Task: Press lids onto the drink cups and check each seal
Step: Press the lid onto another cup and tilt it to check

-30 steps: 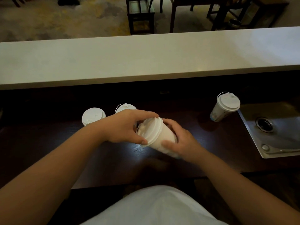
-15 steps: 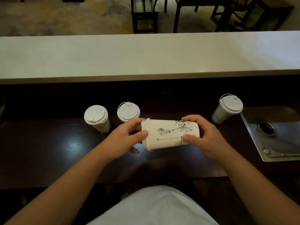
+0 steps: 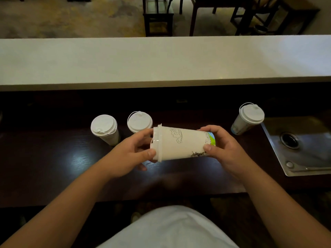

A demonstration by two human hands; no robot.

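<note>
While it lies on its side in mid-air above the dark counter (image 3: 53, 158), the paper cup (image 3: 186, 143) shows off its look: a white, tapered body with its wide, lidded end pointing to the person's left and its narrower base to the right. A line-drawn cloud swirl sits on the upper wall near the lid, a dark sketchy patch runs along the lower edge toward the base, and a bright green-and-blue band wraps the base end. The white plastic lid (image 3: 158, 142) sits on the rim, its edge standing out as a ridge all the way round the part that shows.

The left hand (image 3: 131, 154) takes the lid end, thumb curled against the lid's near edge and the fingers curved round behind it, so it grips the lid between them. The right hand (image 3: 221, 145) clamps the base end, thumb pressed on the near wall and fingers wrapped over the top.

Just behind the left hand two more lidded cups stand upright on the counter, the left cup (image 3: 104, 128) and the middle cup (image 3: 139, 121) side by side and slightly apart, each with a thin loop on its lid. Well off to the right a third lidded cup (image 3: 248, 118) stands near the corner of a steel sink (image 3: 304, 151) with its round drain. Beyond them runs a pale raised bar top (image 3: 161, 59), and past it dark wooden chairs (image 3: 158, 17) stand on the floor.
</note>
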